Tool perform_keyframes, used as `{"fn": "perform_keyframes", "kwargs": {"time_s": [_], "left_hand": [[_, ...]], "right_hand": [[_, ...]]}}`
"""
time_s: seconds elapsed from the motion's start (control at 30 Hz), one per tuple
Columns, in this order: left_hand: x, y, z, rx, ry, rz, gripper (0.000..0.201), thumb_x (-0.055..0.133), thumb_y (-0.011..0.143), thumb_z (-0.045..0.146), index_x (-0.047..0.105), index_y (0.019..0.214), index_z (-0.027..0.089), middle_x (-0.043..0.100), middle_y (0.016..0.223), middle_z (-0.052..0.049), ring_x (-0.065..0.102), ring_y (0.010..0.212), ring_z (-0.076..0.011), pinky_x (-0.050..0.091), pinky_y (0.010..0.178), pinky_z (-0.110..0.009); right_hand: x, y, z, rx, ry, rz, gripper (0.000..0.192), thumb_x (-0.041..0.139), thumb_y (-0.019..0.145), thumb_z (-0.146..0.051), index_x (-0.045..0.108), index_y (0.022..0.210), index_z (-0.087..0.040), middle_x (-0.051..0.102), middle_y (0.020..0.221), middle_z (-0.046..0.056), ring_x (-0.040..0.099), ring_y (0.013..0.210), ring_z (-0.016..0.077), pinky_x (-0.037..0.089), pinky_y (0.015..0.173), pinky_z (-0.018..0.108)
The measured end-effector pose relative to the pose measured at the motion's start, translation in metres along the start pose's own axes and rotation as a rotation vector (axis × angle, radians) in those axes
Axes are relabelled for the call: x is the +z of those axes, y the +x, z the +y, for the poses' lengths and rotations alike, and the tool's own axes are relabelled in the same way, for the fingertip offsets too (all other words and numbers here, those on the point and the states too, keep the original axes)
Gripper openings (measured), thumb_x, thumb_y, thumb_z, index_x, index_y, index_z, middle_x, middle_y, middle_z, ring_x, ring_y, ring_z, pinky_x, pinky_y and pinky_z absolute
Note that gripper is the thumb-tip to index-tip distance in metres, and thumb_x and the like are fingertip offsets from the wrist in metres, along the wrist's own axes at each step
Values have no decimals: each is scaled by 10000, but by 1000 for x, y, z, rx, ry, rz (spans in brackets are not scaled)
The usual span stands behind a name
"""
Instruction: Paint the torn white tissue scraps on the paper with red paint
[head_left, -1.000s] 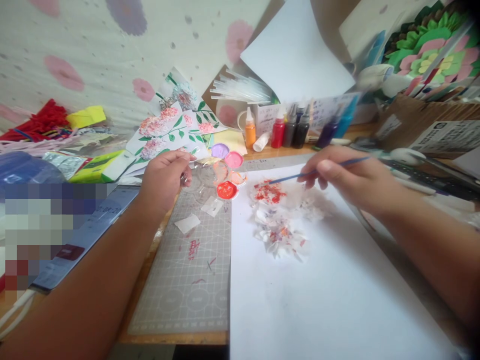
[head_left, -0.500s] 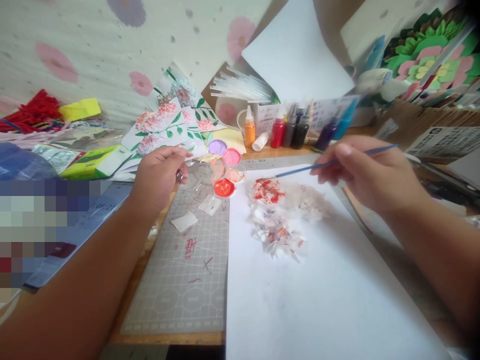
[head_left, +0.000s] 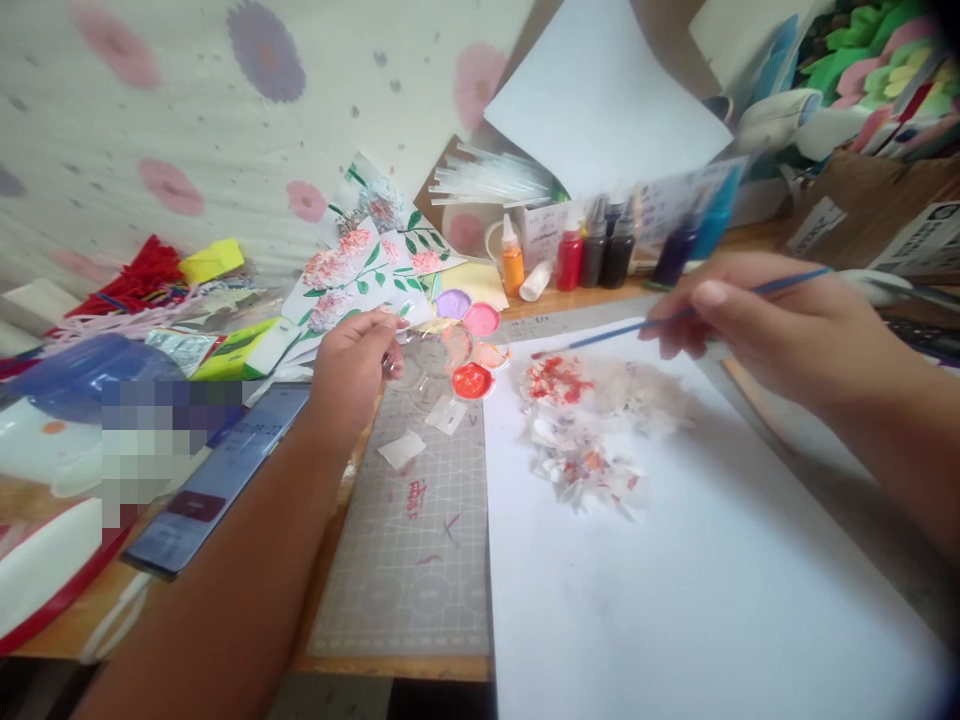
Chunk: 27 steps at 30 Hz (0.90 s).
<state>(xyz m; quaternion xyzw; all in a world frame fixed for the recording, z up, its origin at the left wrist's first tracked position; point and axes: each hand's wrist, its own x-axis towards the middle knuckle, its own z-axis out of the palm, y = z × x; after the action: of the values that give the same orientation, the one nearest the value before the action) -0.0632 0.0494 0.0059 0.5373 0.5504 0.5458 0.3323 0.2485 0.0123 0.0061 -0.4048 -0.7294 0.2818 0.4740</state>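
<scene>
My right hand (head_left: 739,300) is closed around a thin blue paintbrush (head_left: 611,335). Its bristles are near the red-dabbed tissue cluster (head_left: 555,380) on a sheet of white paper (head_left: 675,570); whether they touch it I cannot tell. My left hand (head_left: 356,365) pinches the edge of a clear plastic paint palette (head_left: 425,375), with wells of red, orange, pink and purple paint. The palette is held just left of the paper's top edge. Below the red cluster lies a paler crumpled tissue cluster (head_left: 589,465) with a few red and orange spots, and a greyish one (head_left: 645,395) sits to the right.
Under the paper is a grey cutting mat (head_left: 397,580) with two small white scraps. Paint bottles (head_left: 570,258) stand at the back beside a small white roll. Finished-looking flower pictures (head_left: 352,265) lean behind the palette. A phone (head_left: 225,480) lies at left, a cardboard box (head_left: 862,215) at right.
The whole view has shifted, so things appear farther right and more of the left side shows. The brush tip has pulled slightly left of the red cluster. Both hands keep their holds.
</scene>
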Motion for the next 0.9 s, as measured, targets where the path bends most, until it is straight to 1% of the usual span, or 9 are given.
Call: {"fn": "perform_keyframes", "kwargs": {"time_s": [0.13, 0.27, 0.4, 0.5, 0.53, 0.63, 0.77, 0.87, 0.9], "left_hand": [[0, 0, 0, -1, 25, 0, 75, 557, 755, 208, 606, 714, 169, 451, 419, 48, 396, 392, -74, 317, 411, -205], [-2, 1, -3, -17, 19, -6, 85, 564, 750, 233, 614, 708, 179, 460, 434, 46, 405, 401, -76, 330, 430, -209], [-3, 2, -4, -7, 30, -18, 103, 560, 755, 255, 611, 707, 180, 465, 430, 42, 413, 409, -82, 330, 434, -205], [-3, 2, -4, 1, 22, -20, 97, 568, 752, 250, 609, 696, 181, 466, 435, 42, 409, 410, -79, 329, 434, -203], [-3, 2, -4, 8, 22, -16, 96, 571, 750, 246, 610, 690, 183, 464, 434, 42, 407, 410, -78, 331, 434, -203], [-2, 2, -4, 7, 21, -12, 89, 576, 744, 243, 616, 686, 188, 457, 432, 41, 408, 409, -78, 334, 428, -203], [-2, 2, -3, 0, 0, -7, 78, 575, 743, 233, 614, 696, 185, 462, 440, 39, 408, 405, -72, 339, 417, -196], [-2, 3, -3, 10, -4, -13, 105, 585, 747, 247, 602, 667, 180, 454, 444, 34, 405, 408, -65, 333, 406, -186], [-2, 3, -4, 7, 0, -12, 101, 597, 740, 249, 601, 664, 183, 452, 445, 32, 402, 409, -64, 329, 401, -184]], "right_hand": [[0, -1, -4, -18, -111, -35, 305, 544, 816, -472, 645, 695, -212, 599, 627, 24, 503, 541, 87, 400, 502, 241], [-1, -2, -3, -36, -11, 63, 317, 524, 827, -480, 622, 717, -200, 599, 643, 20, 514, 544, 86, 403, 490, 235], [0, -2, -2, -6, -55, -49, 323, 520, 833, -463, 631, 688, -196, 590, 613, 26, 505, 543, 92, 410, 504, 239], [3, -2, -2, -5, -7, -9, 307, 514, 836, -463, 630, 717, -205, 596, 643, 24, 512, 553, 94, 416, 505, 239], [4, -2, -2, -8, -12, -27, 301, 521, 832, -462, 632, 728, -202, 599, 648, 23, 516, 551, 92, 419, 504, 238], [6, -2, -3, -9, -77, -139, 313, 539, 819, -463, 637, 722, -182, 599, 634, 27, 525, 540, 91, 430, 509, 237], [5, -2, -5, 5, -12, -68, 361, 508, 825, -501, 633, 718, -179, 613, 657, 40, 543, 557, 104, 450, 509, 244], [4, -2, -8, 16, -52, -180, 349, 543, 804, -491, 655, 725, -170, 634, 672, 47, 556, 574, 107, 466, 525, 237], [4, -2, -9, 13, -60, -190, 339, 544, 807, -478, 660, 730, -169, 639, 681, 47, 558, 581, 103, 470, 532, 232]]}}
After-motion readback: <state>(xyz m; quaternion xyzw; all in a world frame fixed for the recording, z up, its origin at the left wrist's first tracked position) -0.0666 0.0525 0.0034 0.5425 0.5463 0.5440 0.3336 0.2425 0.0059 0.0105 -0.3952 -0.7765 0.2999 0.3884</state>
